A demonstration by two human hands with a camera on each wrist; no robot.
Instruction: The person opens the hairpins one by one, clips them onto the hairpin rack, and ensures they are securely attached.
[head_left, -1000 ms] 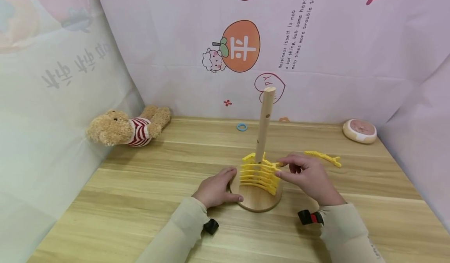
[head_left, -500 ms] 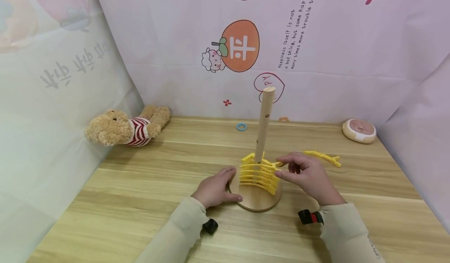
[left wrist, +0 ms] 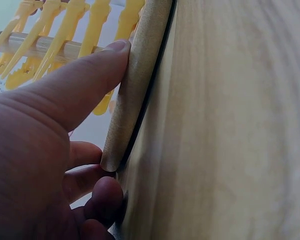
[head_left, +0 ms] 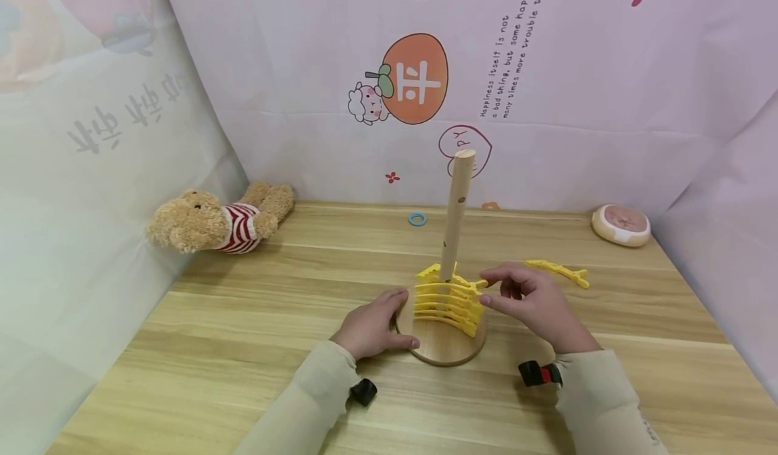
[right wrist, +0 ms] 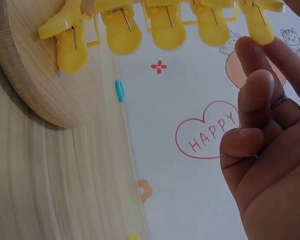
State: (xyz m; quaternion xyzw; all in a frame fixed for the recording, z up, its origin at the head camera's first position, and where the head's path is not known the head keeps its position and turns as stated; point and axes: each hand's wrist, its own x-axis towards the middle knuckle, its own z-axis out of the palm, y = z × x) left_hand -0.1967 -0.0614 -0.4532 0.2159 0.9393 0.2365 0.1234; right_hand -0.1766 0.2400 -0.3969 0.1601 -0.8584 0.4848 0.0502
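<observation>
Several yellow hair clips (head_left: 439, 316), long and curved with toothed edges and small springs, sit one above another around the lower part of a wooden pole (head_left: 457, 219). The pole stands upright on a round wooden base (head_left: 446, 354). My left hand (head_left: 375, 327) grips the base's left edge, its thumb (left wrist: 97, 67) lying along the rim and the other fingers at the edge. My right hand (head_left: 535, 300) is at the handle end of the topmost yellow hair clip (right wrist: 260, 27), thumb and forefinger on either side of it. The thumb's tip is out of the right wrist view.
Another yellow hair clip (head_left: 559, 273) lies on the table behind my right hand. A blue ring (head_left: 417, 219) rests near the back edge. A teddy bear (head_left: 225, 222) lies at the back left, and a round pink-and-white object (head_left: 622, 225) sits at the back right.
My right hand has shifted slightly to the right at the topmost hair clip's end. The left hand and the base stay where they were.
</observation>
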